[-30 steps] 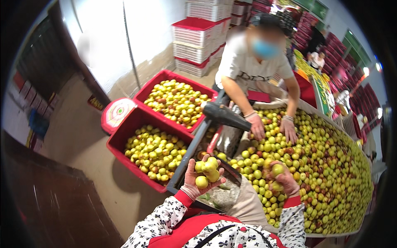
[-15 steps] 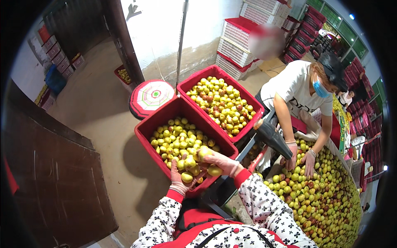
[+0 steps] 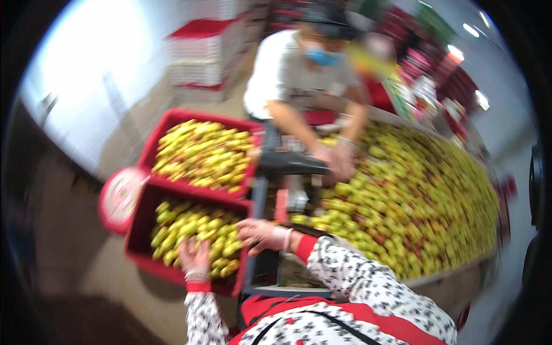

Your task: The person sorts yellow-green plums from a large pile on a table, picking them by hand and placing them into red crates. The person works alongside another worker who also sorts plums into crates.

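Small yellow-green fruits (image 3: 208,223), which look like jujubes, half fill the near red crate (image 3: 142,230). Over them my left hand (image 3: 194,256), in a thin glove, has its fingers spread, resting on or just above the fruit. My right hand (image 3: 260,234), also gloved, is at the crate's right rim with fingers apart and a little bent; no fruit shows in it. To the right spreads a big heap of the same fruits (image 3: 402,207), some reddish-brown. Motion blur softens the whole picture.
A second red crate (image 3: 150,138), fuller, stands behind the near one, beside a round-topped stool (image 3: 123,198). Across the heap a masked co-worker (image 3: 282,75) has both hands in the fruit. A dark machine arm (image 3: 293,163) juts between. Stacked crates (image 3: 198,57) stand by the wall.
The view has swung right, so the crates appear further left. Fruits that were in both my hands are gone from them. My hands have moved apart, the right one now at the rim.
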Tool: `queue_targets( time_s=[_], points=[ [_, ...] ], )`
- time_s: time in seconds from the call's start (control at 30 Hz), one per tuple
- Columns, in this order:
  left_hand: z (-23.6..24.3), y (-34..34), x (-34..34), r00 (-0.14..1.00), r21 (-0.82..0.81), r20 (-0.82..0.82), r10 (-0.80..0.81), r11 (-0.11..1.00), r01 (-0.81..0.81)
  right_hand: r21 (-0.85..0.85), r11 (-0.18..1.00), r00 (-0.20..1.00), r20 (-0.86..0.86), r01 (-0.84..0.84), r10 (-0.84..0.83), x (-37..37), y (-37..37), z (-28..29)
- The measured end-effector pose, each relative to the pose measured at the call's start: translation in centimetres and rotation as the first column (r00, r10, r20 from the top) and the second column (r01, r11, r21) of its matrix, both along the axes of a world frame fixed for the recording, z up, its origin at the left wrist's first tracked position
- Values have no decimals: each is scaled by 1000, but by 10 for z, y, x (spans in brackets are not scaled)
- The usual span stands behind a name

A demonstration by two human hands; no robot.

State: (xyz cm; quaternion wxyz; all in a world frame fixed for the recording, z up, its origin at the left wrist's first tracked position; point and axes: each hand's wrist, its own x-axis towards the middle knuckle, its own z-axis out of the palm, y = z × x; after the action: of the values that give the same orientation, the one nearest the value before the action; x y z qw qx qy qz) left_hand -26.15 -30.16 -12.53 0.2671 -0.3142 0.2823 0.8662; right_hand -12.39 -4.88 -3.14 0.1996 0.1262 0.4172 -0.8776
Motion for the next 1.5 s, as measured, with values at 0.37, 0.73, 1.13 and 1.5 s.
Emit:
queue_targets(
  time_s=[0.37, 0.73, 1.13, 1.5],
  points=[
    [129, 189, 170, 428, -424, -634, -644, 753, 504, 368, 791, 812, 139, 489, -567, 281, 41, 58],
    [121, 384, 358, -902, -729, 109, -418, 584, -359, 862, 14, 735, -424, 507, -530, 419, 53, 52],
    [114, 430, 307, -818, -768, 216, -533, 425, -480, 880, 312, 909, -252, 358, -331, 434, 134, 82],
    [96, 330, 237, -624, -722, 123, -772, 361, -590, 884, -170, 787, 283, -436, -549, 400, 387, 97]
  ],
)
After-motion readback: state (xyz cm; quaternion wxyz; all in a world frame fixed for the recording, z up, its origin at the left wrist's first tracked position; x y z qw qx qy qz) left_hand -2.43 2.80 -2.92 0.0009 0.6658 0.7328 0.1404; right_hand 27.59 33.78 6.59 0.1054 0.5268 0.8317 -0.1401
